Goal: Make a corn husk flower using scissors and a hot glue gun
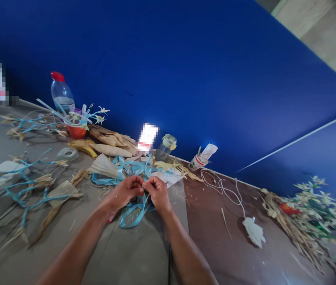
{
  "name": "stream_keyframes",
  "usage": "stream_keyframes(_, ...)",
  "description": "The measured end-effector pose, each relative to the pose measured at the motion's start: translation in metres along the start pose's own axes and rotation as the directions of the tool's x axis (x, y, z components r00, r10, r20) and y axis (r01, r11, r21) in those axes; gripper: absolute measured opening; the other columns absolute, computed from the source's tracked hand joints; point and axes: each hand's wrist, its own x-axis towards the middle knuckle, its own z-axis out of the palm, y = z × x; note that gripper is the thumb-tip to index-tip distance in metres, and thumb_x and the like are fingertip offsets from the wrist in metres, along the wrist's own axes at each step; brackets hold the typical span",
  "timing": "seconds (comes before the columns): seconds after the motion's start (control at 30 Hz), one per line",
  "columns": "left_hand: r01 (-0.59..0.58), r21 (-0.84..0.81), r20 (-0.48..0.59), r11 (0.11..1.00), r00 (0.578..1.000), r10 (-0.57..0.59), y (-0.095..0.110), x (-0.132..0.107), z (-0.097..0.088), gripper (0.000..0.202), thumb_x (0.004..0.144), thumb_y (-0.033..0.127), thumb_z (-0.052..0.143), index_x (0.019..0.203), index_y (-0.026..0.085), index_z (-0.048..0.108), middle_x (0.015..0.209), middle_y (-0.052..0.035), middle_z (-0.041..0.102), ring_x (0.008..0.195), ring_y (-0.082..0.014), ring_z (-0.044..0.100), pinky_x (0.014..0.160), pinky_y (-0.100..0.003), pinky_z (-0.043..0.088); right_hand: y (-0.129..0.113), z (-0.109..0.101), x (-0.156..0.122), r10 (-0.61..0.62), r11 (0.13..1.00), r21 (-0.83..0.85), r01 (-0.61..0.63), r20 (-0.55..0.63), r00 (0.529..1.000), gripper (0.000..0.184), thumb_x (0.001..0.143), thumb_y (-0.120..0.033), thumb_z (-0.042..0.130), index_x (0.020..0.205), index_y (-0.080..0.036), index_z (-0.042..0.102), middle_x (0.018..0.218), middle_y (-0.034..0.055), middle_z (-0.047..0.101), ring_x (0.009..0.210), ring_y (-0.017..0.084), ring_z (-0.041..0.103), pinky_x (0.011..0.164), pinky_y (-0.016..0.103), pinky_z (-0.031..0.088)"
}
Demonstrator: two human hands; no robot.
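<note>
- Here, pinches fingertips of left hand (128,190) and right hand (158,194) close together; cannot tell around what.
- Shows blue ribbon (138,221) looped just below the hands, over the counter (126,257).
- Shows tape (67,153) and blue stems (25,209) to the left.

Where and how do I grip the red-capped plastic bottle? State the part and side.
Grip the red-capped plastic bottle around its upper body, probably from above: that stretch is exposed and narrows toward the red cap, while the red cup and its contents crowd the lower front.
</note>
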Motion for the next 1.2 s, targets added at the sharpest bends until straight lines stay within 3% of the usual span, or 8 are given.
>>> stream_keyframes(0.2,-0.037,0.178,-0.025,0.983,0.999,0.042,-0.005,0.003,0.001,0.019,0.063,0.024,0.068,0.075,0.015,0.057,0.060,0.0010,0.058,0.056,-0.0116,0.049,0.053,-0.023,0.034,0.003,0.001,0.001,-0.031,0.990,-0.139,0.022,-0.062,0.998,0.038,0.074,-0.041,0.060,0.052,-0.020,0.037,0.051,-0.0074,0.032,0.051,0.009,0.030,0.051,0.023,0.028)
stream_keyframes(0.47,-0.108,0.396,-0.053,0.912,0.989,0.140,-0.013,0.004,0.002,0.012,0.068,0.026,0.060,0.065,0.015,0.059,0.057,0.0018,0.055,0.054,-0.0113,0.045,0.053,-0.023,0.033,0.009,0.003,0.002,0.000,0.984,-0.179,-0.017,-0.098,0.995,0.044,0.074,-0.045,0.059,0.048,-0.021,0.033,0.048,-0.0069,0.029,0.049,0.009,0.028,0.049,0.024,0.025)
stream_keyframes(0.57,-0.070,0.332,-0.106,0.941,0.988,0.111,-0.009,0.002,0.004,0.016,0.067,0.030,0.061,0.064,0.015,0.059,0.055,0.0021,0.054,0.050,-0.0099,0.042,0.050,-0.022,0.031,0.011,-0.002,0.004,0.011,0.998,-0.062,-0.016,-0.088,0.996,0.041,0.078,-0.048,0.055,0.051,-0.020,0.043,0.049,-0.0057,0.034,0.050,0.010,0.032,0.050,0.024,0.028)
stream_keyframes(0.67,-0.004,0.199,-0.116,0.980,0.993,0.028,-0.004,0.000,0.005,0.020,0.066,0.034,0.064,0.065,0.015,0.058,0.053,0.0028,0.053,0.045,-0.0075,0.037,0.046,-0.021,0.026,0.006,-0.009,0.003,-0.051,0.996,0.071,0.050,0.004,0.999,0.030,0.082,-0.046,0.053,0.076,-0.019,0.063,0.062,-0.0025,0.050,0.058,0.011,0.043,0.057,0.024,0.035)
stream_keyframes(0.73,0.022,0.142,-0.098,0.990,0.995,-0.008,0.000,-0.002,0.004,0.024,0.066,0.037,0.066,0.065,0.014,0.058,0.052,0.0034,0.051,0.043,-0.0061,0.033,0.044,-0.021,0.022,0.000,-0.012,0.002,-0.065,0.993,0.108,0.054,0.104,0.992,0.023,0.080,-0.041,0.059,0.090,-0.021,0.065,0.073,-0.0008,0.057,0.065,0.012,0.050,0.063,0.024,0.039)
stream_keyframes(0.87,0.054,0.067,-0.047,0.996,0.998,-0.051,0.004,-0.005,0.002,0.030,0.064,0.041,0.070,0.063,0.015,0.055,0.049,0.0047,0.049,0.040,-0.0047,0.028,0.042,-0.021,0.019,-0.008,-0.010,0.000,-0.093,0.991,0.109,0.075,0.173,0.980,0.012,0.077,-0.032,0.063,0.075,-0.020,0.065,0.071,-0.0002,0.060,0.068,0.013,0.054,0.068,0.025,0.042)
stream_keyframes(1.0,0.045,0.094,-0.015,0.995,0.999,-0.044,0.004,-0.004,0.002,0.025,0.064,0.036,0.069,0.064,0.015,0.055,0.051,0.0039,0.051,0.041,-0.0053,0.030,0.042,-0.021,0.020,-0.005,-0.006,0.002,-0.098,0.995,0.023,0.096,0.087,0.991,0.015,0.076,-0.030,0.062,0.066,-0.019,0.060,0.063,-0.0024,0.057,0.061,0.012,0.050,0.062,0.024,0.040)
stream_keyframes(1.2,-0.017,0.259,-0.055,0.966,0.998,0.033,0.001,-0.001,0.003,0.014,0.065,0.028,0.063,0.062,0.015,0.057,0.053,0.0031,0.052,0.047,-0.0084,0.038,0.048,-0.022,0.027,-0.002,-0.004,0.001,-0.111,0.977,-0.183,0.110,0.004,0.994,0.023,0.080,-0.034,0.056,0.063,-0.018,0.054,0.060,-0.0021,0.055,0.058,0.012,0.046,0.059,0.024,0.036)
